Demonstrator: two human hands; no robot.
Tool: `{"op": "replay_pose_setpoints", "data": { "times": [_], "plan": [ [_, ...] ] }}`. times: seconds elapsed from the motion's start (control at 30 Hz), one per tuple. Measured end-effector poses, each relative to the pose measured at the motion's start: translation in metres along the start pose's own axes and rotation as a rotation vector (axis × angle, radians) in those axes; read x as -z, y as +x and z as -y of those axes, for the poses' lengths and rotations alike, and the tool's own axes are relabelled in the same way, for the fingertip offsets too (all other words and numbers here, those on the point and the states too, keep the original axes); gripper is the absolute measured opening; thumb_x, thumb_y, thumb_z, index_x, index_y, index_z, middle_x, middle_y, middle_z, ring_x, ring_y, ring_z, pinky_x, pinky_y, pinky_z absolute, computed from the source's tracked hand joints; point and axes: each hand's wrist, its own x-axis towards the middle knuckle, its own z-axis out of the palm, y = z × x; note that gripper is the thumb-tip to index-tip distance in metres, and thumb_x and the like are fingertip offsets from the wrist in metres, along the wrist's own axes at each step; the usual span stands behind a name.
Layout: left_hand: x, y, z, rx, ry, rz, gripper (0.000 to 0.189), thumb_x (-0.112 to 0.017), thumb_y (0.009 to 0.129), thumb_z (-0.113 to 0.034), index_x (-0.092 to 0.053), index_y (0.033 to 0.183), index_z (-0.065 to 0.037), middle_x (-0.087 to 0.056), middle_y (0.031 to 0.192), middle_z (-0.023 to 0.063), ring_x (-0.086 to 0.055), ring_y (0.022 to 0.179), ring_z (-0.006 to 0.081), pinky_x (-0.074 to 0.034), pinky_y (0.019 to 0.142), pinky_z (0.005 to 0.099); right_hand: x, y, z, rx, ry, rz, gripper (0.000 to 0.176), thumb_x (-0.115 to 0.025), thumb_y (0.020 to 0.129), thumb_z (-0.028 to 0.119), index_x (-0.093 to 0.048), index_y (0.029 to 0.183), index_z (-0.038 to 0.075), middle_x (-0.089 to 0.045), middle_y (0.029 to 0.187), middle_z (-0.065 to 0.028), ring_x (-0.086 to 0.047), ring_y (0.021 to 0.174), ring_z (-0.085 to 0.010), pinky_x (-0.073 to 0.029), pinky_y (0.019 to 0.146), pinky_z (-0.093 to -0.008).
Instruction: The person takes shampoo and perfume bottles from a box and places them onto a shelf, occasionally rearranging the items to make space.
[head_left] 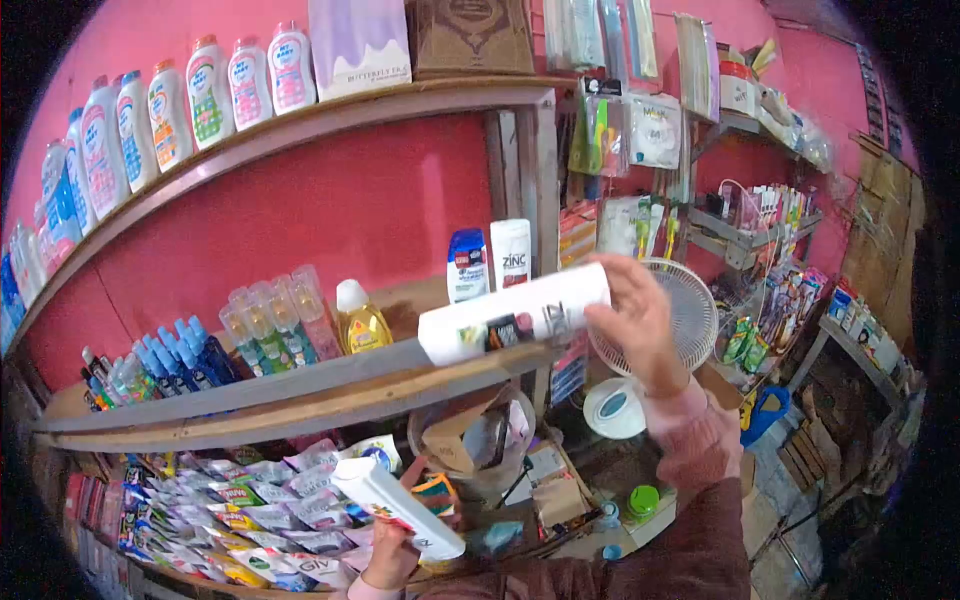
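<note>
Shelving fills most of what we see: a red wall [330,210] crossed by an upper shelf [330,115] lined with detergent bottles [210,90] and a middle wooden shelf [300,385]. Below it lies a spread of sachets [260,510], and a small white fan [690,310] sits off to the right. Our right hand [640,320] is wrapped around the base end of a white shampoo bottle [500,320], holding it sideways in the air just above the front edge of the middle shelf. Our left hand [388,562] grips a second white bottle [395,505] low down over the sachets, tilted with its cap end towards us. Behind the raised bottle stand a matching Zinc bottle [511,255] and a blue-and-white bottle [467,265], with a yellow dish-soap bottle [362,320] further left. We judge the work goes best if the raised bottle is turned upright while it is clear of the shelf edge. The grip should be kept near the base, so that the knuckles do not knock the two standing bottles over. The left hand is cut off by the bottom of the frame, so we cannot see how its fingers close. Labels on the sachets and on the small bottles at the left are too blurred to read.
</note>
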Motion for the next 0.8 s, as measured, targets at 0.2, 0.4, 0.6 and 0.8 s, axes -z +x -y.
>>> {"op": "replay_pose_setpoints", "data": {
  "times": [0.2,0.4,0.6,0.8],
  "plan": [
    [0.057,-0.018,0.026,-0.118,0.088,-0.176,0.080,-0.056,0.082,-0.055,-0.030,0.136,-0.002,-0.052,0.120,0.0128,-0.056,0.099,0.0247,-0.051,0.081,0.0386,0.004,0.057,0.008,0.065,-0.042,0.053,0.046,-0.066,0.080,0.001,-0.047,0.122,-0.002,-0.062,0.108,-0.0112,-0.058,0.098,-0.0137,-0.046,0.086,-0.0252],
    [0.075,-0.047,0.022,-0.033,0.146,-0.341,0.049,-0.044,0.095,-0.038,-0.041,0.128,-0.002,-0.048,0.120,0.0064,-0.041,0.113,0.0150,-0.032,0.100,0.0345,-0.027,0.109,-0.012,0.265,-0.172,0.195,0.044,-0.068,0.079,0.005,-0.051,0.119,0.001,-0.063,0.103,-0.0090,-0.059,0.099,-0.0152,-0.047,0.086,-0.0276],
    [0.072,-0.051,0.023,-0.188,0.538,-0.517,0.021,-0.036,0.097,-0.018,-0.051,0.095,-0.003,-0.048,0.090,0.0041,-0.044,0.084,0.0186,-0.040,0.078,0.0328,-0.065,0.164,-0.045,0.395,-0.672,0.534,0.038,-0.071,0.073,0.017,-0.059,0.108,0.006,-0.067,0.094,-0.0086,-0.063,0.090,-0.0183,-0.044,0.085,-0.0307],
    [0.100,-0.063,0.031,-0.136,0.388,-0.512,0.016,-0.045,0.095,-0.021,-0.052,0.096,-0.007,-0.047,0.085,-0.0006,-0.042,0.075,0.0111,-0.037,0.069,0.0246,-0.082,0.185,-0.072,0.279,-0.929,0.797,0.040,-0.069,0.071,0.030,-0.061,0.108,0.016,-0.068,0.097,-0.0055,-0.062,0.095,-0.0211,-0.029,0.092,-0.0391]
  ]
}}
